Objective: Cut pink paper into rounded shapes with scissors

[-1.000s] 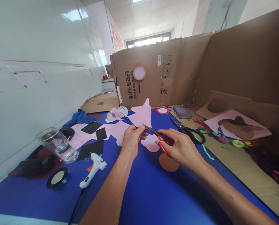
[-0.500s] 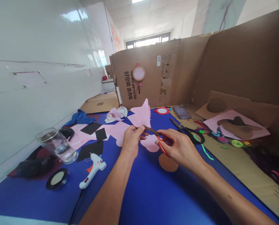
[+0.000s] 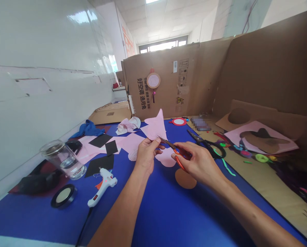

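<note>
My left hand (image 3: 147, 152) pinches the lower edge of a pink sheet (image 3: 156, 127), which stands up above the fingers with an uneven outline. In my right hand (image 3: 194, 159) is a pair of scissors (image 3: 178, 158) with orange handles. Their blades point left and meet the sheet's edge beside my left thumb. Below the hands, a pink cut-out with a wavy edge (image 3: 166, 158) lies on the blue mat (image 3: 156, 212). A brown round piece (image 3: 185, 179) rests just under my right hand, partly covered by it.
At left stand a glass jar with liquid (image 3: 64, 159), a white glue gun (image 3: 103, 187) and a tape roll (image 3: 63, 196). Black squares (image 3: 111, 147) lie over pink sheets. Black-handled scissors (image 3: 210, 145) sit to the right. Cardboard walls (image 3: 202, 75) rise behind.
Almost nothing differs. The pink sheet has tilted very slightly, while both hands and the scissors keep nearly the same position.
</note>
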### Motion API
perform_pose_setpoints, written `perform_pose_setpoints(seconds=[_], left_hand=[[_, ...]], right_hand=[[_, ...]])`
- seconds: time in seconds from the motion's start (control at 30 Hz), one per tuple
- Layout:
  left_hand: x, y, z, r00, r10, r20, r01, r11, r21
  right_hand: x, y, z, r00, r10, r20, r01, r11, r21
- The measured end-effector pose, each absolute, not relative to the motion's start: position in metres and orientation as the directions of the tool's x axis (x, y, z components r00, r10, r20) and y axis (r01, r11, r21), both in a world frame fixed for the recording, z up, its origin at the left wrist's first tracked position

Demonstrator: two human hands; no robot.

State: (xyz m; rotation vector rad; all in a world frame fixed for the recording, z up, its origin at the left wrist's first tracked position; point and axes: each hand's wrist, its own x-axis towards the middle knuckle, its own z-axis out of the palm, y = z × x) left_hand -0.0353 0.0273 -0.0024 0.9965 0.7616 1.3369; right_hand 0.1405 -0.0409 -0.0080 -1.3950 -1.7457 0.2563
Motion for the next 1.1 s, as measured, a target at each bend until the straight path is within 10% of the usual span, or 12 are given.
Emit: perform_pose_setpoints(seconds=[1.1], left_hand=[[-0.0329, 0.0263, -0.0053, 0.118, 0.993, 0.016, -0.469, 0.041, 0.882]], right_hand=[[0.1388, -0.0424, -0.0061, 0.0, 0.868, 0.497, 0.726, 0.342, -0.597]])
